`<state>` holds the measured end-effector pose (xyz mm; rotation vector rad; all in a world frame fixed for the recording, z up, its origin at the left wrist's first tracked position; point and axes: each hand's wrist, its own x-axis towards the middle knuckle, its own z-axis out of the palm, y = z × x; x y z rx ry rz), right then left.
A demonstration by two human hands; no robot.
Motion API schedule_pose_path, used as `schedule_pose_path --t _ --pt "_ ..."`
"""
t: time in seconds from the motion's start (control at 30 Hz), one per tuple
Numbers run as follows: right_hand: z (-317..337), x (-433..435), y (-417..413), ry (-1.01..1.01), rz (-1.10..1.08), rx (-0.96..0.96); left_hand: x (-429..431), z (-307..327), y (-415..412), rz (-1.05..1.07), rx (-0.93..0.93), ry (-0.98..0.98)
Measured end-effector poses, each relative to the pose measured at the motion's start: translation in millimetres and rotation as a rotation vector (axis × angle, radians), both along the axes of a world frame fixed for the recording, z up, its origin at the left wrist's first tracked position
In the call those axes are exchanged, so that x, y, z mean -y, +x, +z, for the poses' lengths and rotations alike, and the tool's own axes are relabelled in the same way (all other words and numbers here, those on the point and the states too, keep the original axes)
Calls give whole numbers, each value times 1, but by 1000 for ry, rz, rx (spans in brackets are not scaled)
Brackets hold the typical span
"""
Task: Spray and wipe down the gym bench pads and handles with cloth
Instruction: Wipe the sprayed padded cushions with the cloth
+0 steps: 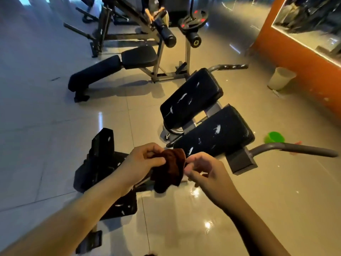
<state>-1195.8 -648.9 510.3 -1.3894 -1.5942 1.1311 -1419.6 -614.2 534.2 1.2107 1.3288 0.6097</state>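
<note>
Glossy floor tiles (pixel 46 126) mirror the lights. Nearest, the left hand (pixel 145 159) and right hand (pixel 203 170) pinch a bunched brown cloth (pixel 170 170) between closed fingers. Beyond, both bench pads (pixel 191 97) carry white streaks, probably unwiped spray; handles (pixel 295 147) seem untouched. No spray bottle shows; farther machines blur.
</note>
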Motion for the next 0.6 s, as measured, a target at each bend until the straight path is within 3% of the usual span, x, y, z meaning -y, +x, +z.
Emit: schedule_pose_path --t 0.1,0.27,0.4,0.5,0.6 --pt "38 -8 1 30 -87 8 -5 41 -9 -72 28 30" --pt "80 -31 2 -275 202 -118 -19 86 -11 -341 -13 150" --pt "90 -39 21 -254 186 -196 -30 98 0 -294 -80 200" --pt "91 -49 44 -293 142 -298 -40 94 11 -269 -97 103" --pt "90 -69 70 -346 162 -278 -51 89 29 -256 -78 -28"
